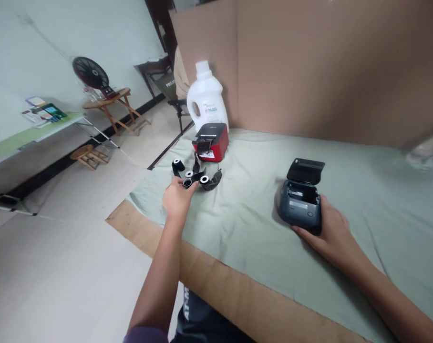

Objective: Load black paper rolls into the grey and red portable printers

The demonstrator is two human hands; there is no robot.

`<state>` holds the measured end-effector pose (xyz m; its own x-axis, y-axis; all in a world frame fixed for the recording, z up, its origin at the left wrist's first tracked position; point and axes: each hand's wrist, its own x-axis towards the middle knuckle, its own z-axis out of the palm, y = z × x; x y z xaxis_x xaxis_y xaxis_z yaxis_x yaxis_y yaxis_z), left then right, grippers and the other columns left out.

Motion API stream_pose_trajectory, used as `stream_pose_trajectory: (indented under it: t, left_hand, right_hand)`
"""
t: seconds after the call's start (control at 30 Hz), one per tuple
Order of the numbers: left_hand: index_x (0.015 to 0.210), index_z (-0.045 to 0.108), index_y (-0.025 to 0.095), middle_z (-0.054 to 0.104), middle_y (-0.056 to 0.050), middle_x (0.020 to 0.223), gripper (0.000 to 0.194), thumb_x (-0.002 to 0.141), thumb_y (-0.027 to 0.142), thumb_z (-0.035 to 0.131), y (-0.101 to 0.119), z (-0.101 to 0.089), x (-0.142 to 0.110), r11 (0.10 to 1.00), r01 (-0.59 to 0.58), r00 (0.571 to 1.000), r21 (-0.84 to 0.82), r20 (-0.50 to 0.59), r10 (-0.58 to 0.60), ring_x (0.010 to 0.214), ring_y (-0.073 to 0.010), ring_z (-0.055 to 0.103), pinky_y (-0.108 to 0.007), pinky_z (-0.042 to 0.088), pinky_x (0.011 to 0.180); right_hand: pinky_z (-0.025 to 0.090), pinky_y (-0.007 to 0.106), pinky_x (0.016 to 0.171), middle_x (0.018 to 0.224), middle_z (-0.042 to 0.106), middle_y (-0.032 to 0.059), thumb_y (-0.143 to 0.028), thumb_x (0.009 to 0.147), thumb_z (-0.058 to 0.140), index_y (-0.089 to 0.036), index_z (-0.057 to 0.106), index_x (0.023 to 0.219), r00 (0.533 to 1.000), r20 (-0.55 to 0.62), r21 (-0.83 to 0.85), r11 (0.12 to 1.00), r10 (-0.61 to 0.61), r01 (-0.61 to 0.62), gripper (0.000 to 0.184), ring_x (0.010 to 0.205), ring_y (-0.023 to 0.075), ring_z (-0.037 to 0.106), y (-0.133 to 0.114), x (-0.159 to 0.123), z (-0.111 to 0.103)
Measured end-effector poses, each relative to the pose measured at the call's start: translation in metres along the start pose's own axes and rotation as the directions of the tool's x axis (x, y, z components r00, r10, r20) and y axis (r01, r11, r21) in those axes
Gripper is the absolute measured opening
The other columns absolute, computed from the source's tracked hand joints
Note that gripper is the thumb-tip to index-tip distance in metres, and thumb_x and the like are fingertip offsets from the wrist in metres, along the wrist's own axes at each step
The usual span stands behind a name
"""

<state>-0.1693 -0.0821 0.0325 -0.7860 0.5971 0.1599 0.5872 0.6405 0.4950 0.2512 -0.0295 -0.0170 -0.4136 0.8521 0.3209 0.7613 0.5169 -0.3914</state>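
Observation:
My right hand (333,228) grips the side of a small black label printer (298,205) on the cloth; its lid (305,171) stands raised and the compartment inside shows. Farther left, my left hand (179,196) has its thumb and fingers closed around a small black roll (187,183), perhaps ribbon or label tape. Close by lie several similar black rolls with white cores, among them one on the left (178,165) and one on the right (204,180) with a loose strip. Behind them sits a red and black printer (211,142) with black strip at its front.
A white jug (208,97) stands behind the red printer, before a tall cardboard panel (309,66). Pale green cloth (245,190) covers the wooden table (220,276). Clear plastic (431,152) lies at right. A fan (91,74), stools and a green-topped table (34,136) stand at left.

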Motion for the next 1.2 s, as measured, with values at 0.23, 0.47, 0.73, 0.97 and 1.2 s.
stream_pose_trajectory:
  t: [0.23, 0.47, 0.73, 0.97, 1.2]
  left_hand:
    - [0.085, 0.057, 0.027, 0.073, -0.004, 0.084, 0.038, 0.076, 0.060, 0.073, 0.001, 0.003, -0.001, 1.000, -0.019, 0.998, -0.023, 0.061, 0.020, 0.086, -0.0300, 0.070, -0.033, 0.040, 0.063]
    - [0.082, 0.057, 0.026, 0.072, -0.010, 0.088, 0.040, 0.077, 0.062, 0.072, -0.001, 0.005, -0.001, 0.998, -0.055, 0.992, 0.035, 0.115, 0.051, 0.089, -0.0351, 0.069, -0.035, 0.042, 0.065]
    - [0.087, 0.052, 0.025, 0.065, -0.002, 0.074, 0.053, 0.071, 0.070, 0.074, -0.009, -0.007, 0.003, 0.996, -0.074, 0.984, -0.040, 0.162, 0.080, 0.074, -0.0256, 0.065, -0.030, 0.040, 0.061]
    - [0.098, 0.064, 0.023, 0.067, 0.000, 0.079, 0.028, 0.086, 0.048, 0.067, -0.017, -0.024, 0.051, 0.949, -0.292, 0.954, -0.116, 0.036, 0.298, 0.072, -0.0185, 0.061, -0.028, 0.043, 0.069]
    - [0.126, 0.067, 0.020, 0.068, -0.011, 0.120, 0.047, 0.080, 0.030, 0.071, -0.035, -0.019, 0.131, 0.928, -0.370, 0.928, 0.043, 0.060, 0.367, 0.086, -0.0200, 0.064, -0.030, 0.049, 0.085]
  right_hand:
    - [0.046, 0.063, 0.098, 0.135, 0.060, 0.0271, -0.063, 0.086, 0.063, -0.010, 0.016, 0.163, 1.000, -0.003, -0.014, 1.000, -0.005, 0.005, 0.104, 0.120, 0.0504, 0.059, 0.001, 0.000, 0.001]
    - [0.045, 0.063, 0.100, 0.138, 0.058, 0.0285, -0.065, 0.088, 0.060, -0.007, 0.016, 0.163, 1.000, -0.017, -0.031, 0.999, -0.025, 0.024, 0.105, 0.124, 0.0485, 0.058, 0.003, -0.001, 0.003]
    - [0.046, 0.062, 0.098, 0.138, 0.058, 0.0287, -0.066, 0.087, 0.060, -0.007, 0.017, 0.163, 1.000, -0.006, -0.028, 1.000, -0.011, 0.011, 0.105, 0.123, 0.0494, 0.058, 0.002, -0.001, 0.001]
    - [0.046, 0.059, 0.098, 0.135, 0.060, 0.0254, -0.061, 0.087, 0.062, -0.011, 0.015, 0.163, 1.000, -0.003, -0.009, 1.000, -0.010, 0.010, 0.102, 0.120, 0.0473, 0.060, -0.001, 0.001, -0.002]
    - [0.048, 0.062, 0.095, 0.136, 0.060, 0.0252, -0.061, 0.085, 0.063, -0.012, 0.015, 0.163, 1.000, -0.011, 0.007, 1.000, -0.007, 0.008, 0.104, 0.119, 0.0502, 0.060, 0.001, 0.002, 0.001]
